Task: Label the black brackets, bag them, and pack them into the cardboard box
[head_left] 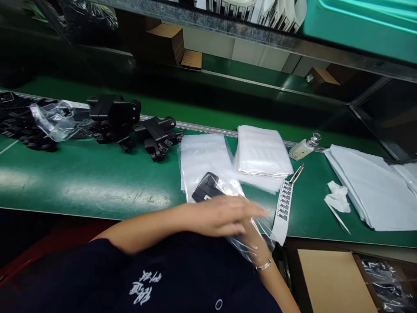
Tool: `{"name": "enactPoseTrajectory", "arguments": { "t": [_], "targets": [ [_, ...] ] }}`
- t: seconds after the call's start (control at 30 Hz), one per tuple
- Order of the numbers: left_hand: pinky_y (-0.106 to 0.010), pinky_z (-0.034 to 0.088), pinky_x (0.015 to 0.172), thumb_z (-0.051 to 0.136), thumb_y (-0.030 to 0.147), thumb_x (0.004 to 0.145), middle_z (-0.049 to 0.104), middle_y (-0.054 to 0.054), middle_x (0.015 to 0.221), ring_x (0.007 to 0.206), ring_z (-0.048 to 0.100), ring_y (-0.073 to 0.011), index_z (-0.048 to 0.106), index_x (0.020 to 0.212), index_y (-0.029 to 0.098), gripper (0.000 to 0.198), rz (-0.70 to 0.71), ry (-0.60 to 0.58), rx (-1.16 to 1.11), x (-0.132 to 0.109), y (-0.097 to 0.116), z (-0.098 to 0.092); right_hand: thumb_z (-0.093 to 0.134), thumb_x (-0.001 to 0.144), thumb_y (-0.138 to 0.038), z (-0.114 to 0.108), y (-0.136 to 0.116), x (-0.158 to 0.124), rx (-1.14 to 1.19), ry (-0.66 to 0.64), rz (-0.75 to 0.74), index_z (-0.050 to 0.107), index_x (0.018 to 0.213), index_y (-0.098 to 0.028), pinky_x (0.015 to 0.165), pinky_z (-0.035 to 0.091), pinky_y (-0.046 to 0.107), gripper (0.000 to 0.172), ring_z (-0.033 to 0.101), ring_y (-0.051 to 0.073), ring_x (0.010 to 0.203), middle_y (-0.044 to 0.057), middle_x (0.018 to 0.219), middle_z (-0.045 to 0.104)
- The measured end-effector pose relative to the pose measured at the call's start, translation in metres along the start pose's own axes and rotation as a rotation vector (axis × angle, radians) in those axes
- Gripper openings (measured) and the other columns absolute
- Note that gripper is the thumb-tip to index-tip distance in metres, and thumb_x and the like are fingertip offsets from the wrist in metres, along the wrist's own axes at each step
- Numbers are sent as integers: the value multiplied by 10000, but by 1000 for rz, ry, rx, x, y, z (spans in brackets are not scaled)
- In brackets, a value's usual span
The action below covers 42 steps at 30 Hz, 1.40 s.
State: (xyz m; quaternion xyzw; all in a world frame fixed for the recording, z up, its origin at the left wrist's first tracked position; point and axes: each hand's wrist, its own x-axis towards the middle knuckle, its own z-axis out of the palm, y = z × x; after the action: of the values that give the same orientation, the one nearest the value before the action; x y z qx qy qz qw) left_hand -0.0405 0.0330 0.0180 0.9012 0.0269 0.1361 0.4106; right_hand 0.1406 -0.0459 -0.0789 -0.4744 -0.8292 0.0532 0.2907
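A black plastic part [207, 187] lies in a clear plastic bag [243, 248] at the front edge of the green bench, over a stack of clear bags [206, 152]. My left hand [221, 215] reaches across the bag with its fingers stretched out, their tips blurred by motion. My right hand [252, 237] is at the bag's near end, crossed by my left hand, and a bracelet is on its wrist. The fingers of my right hand are hidden, so their grip does not show. To the right lies a strip of printed labels [284, 206] with tweezers [297, 173] at its top.
Black folding parts [158, 134] and a crumpled clear bag [61, 117] line the left back. A second bag stack [263, 150], a small bottle [304, 148], a white tissue [339, 196] and white sheets [374, 187] are on the right. A metal shelf edge [228, 28] crosses above.
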Motion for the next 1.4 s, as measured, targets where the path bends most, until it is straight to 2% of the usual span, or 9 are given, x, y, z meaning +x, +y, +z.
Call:
{"name": "enactPoseTrajectory", "arguments": {
  "t": [0.13, 0.3, 0.57, 0.7, 0.87, 1.03, 1.13, 1.27, 1.4],
  "targets": [
    [-465, 279, 1156, 600, 230, 879, 618, -97, 1343, 1298, 516, -295, 533, 1341, 216, 467, -354, -56, 329, -34, -16, -48, 599, 935, -231, -14, -25, 14, -129, 4, -220, 514, 1346, -232, 1043, 505, 522, 420, 643, 271, 1129, 101, 1109, 688],
    [-286, 471, 757, 731, 289, 719, 687, -37, 955, 861, 635, -229, 626, 1012, 207, 322, -361, -329, 130, -38, -34, -49, 619, 934, -386, -23, -38, 43, -122, -29, -383, 570, 1261, -133, 982, 539, 457, 416, 638, 285, 1133, 149, 1127, 703],
    [-291, 481, 778, 648, 393, 725, 678, -36, 1013, 928, 639, -241, 623, 1029, 188, 367, -755, 134, -47, -71, -42, -37, 379, 1021, -323, -64, -12, 17, 68, 591, 386, 550, 1314, -280, 865, 550, 474, 342, 647, 276, 1032, 109, 1115, 654],
    [-330, 507, 809, 639, 400, 724, 698, -37, 1020, 925, 650, -249, 622, 1050, 205, 380, -691, 206, 92, -50, -26, -18, 548, 940, -497, -62, -43, 33, 14, 166, 48, 518, 1367, -231, 961, 507, 467, 504, 604, 303, 1122, 137, 1220, 651],
    [-387, 530, 791, 584, 408, 778, 712, -34, 896, 840, 650, -261, 641, 895, 264, 194, -333, 76, 282, -25, -17, 23, 626, 877, -537, -63, -37, 43, 156, -122, 131, 608, 1127, -220, 750, 527, 264, 404, 675, 182, 869, 30, 936, 718],
    [-466, 512, 994, 529, 473, 851, 603, -33, 1360, 1213, 584, -335, 427, 1413, 362, 582, -153, 134, 327, -19, -41, 42, 554, 906, -510, -98, -13, -28, 313, 51, 240, 610, 891, -229, 632, 484, 217, 287, 644, 132, 686, -3, 781, 683],
    [-565, 409, 1110, 444, 477, 891, 453, -9, 1523, 1359, 468, -363, 202, 1541, 393, 698, -182, 135, 427, -20, -69, 49, 488, 929, -498, -138, -13, -102, 130, 595, 562, 576, 803, -228, 576, 463, 243, 311, 583, 138, 607, -2, 709, 617],
    [-703, 337, 1079, 349, 491, 919, 451, -109, 1517, 1405, 379, -427, 416, 1490, 255, 622, -367, -41, 659, -21, -109, 57, 525, 868, -461, -205, -19, -212, -587, 1268, 1027, 536, 792, -216, 640, 448, 294, 257, 538, 169, 647, 1, 712, 550],
    [-655, 319, 1128, 321, 488, 921, 447, -20, 1513, 1418, 380, -364, 446, 1471, 326, 587, -392, -79, 674, -12, -133, 44, 467, 867, -413, -257, -9, -294, -1094, 1137, 1519, 599, 899, -165, 709, 406, 354, 282, 545, 231, 730, 90, 804, 630]
  ]
}}
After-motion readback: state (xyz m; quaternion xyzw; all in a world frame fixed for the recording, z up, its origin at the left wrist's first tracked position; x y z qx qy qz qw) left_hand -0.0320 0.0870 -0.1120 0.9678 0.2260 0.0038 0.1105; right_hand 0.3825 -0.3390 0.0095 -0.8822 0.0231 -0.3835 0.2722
